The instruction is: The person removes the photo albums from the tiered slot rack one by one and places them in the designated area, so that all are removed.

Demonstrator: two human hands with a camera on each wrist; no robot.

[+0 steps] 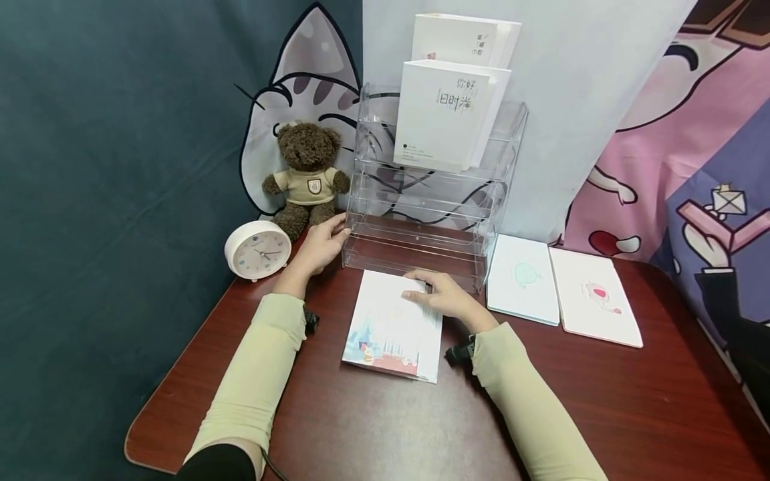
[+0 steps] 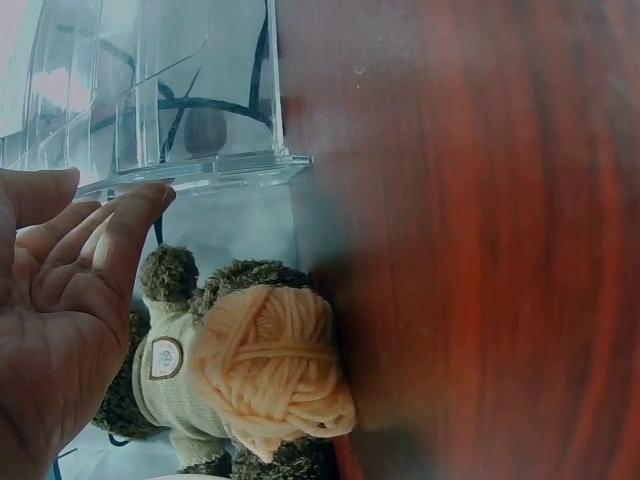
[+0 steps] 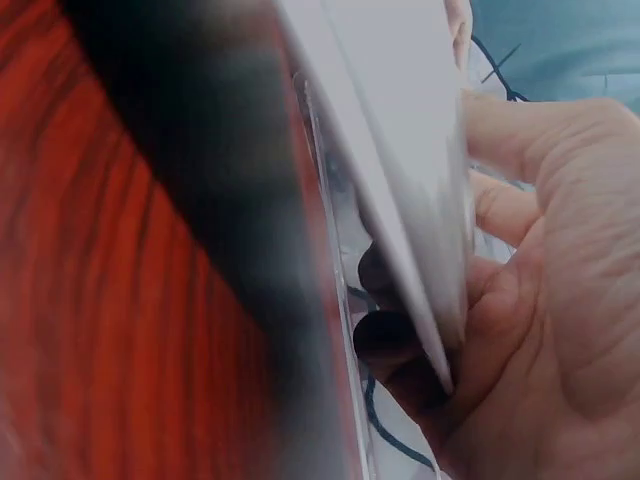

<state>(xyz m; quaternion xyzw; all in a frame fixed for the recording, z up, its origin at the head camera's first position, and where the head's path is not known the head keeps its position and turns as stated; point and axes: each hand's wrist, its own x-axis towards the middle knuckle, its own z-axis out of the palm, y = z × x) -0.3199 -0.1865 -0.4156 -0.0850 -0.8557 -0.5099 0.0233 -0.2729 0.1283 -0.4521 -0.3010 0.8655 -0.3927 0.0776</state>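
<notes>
Pale glare on the tabletop (image 1: 367, 427), blur in the right-wrist view

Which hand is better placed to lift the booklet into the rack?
Likely the right hand: it grips the booklet in front of the clear rack, while the left hand is at the rack's side.

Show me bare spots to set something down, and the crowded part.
Bare table lies between the left sleeve and right sleeve, in front of the booklet, and right of the right sleeve, in front of the notebooks. Crowded: back left, with clock, bear, yarn, and left hand at the rack.
</notes>
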